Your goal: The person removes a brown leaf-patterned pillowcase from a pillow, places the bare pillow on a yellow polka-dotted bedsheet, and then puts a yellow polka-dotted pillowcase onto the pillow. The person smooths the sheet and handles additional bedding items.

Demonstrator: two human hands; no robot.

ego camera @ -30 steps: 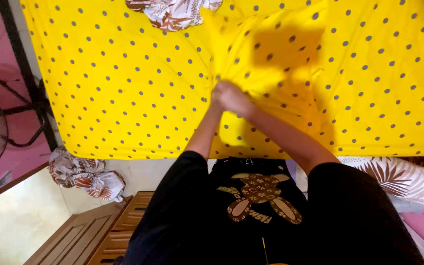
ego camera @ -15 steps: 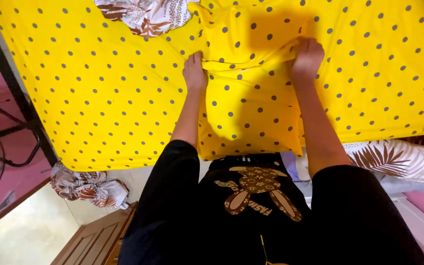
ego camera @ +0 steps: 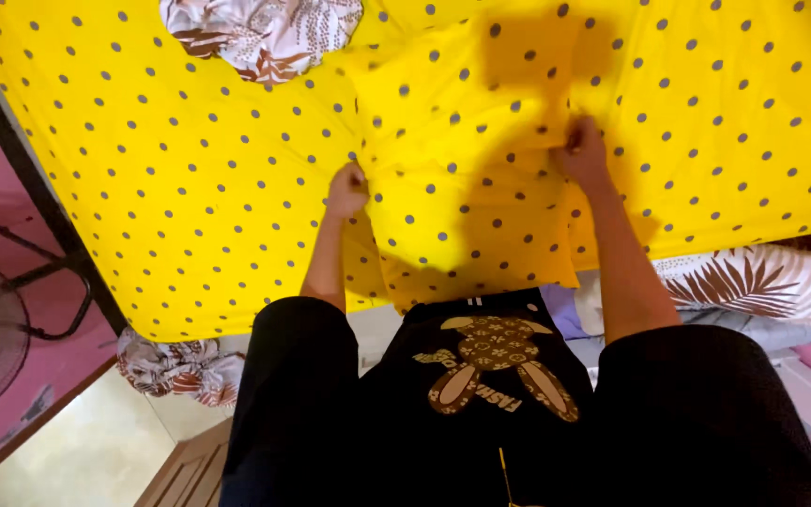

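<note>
A yellow pillowcase with grey dots (ego camera: 466, 178) lies on a bed under a matching yellow dotted sheet (ego camera: 190, 188). My left hand (ego camera: 346, 191) is closed on the pillowcase's left edge. My right hand (ego camera: 581, 150) grips its right edge a little farther up. The lower end of the pillowcase hangs over the bed's near edge in front of my black shirt (ego camera: 490, 394). Its upper part is lifted and casts a shadow on the sheet.
A leaf-patterned white and brown cloth (ego camera: 260, 33) lies at the top of the bed. Another such bundle (ego camera: 175, 366) sits on the floor at the left. A leaf-patterned pillow (ego camera: 762, 286) lies at the right. A black fan stand (ego camera: 11, 310) is at the left.
My hands went from bunched together at the middle to apart on the two sides of the pillowcase. Since half a second ago both have pulled back toward me with the cloth.
</note>
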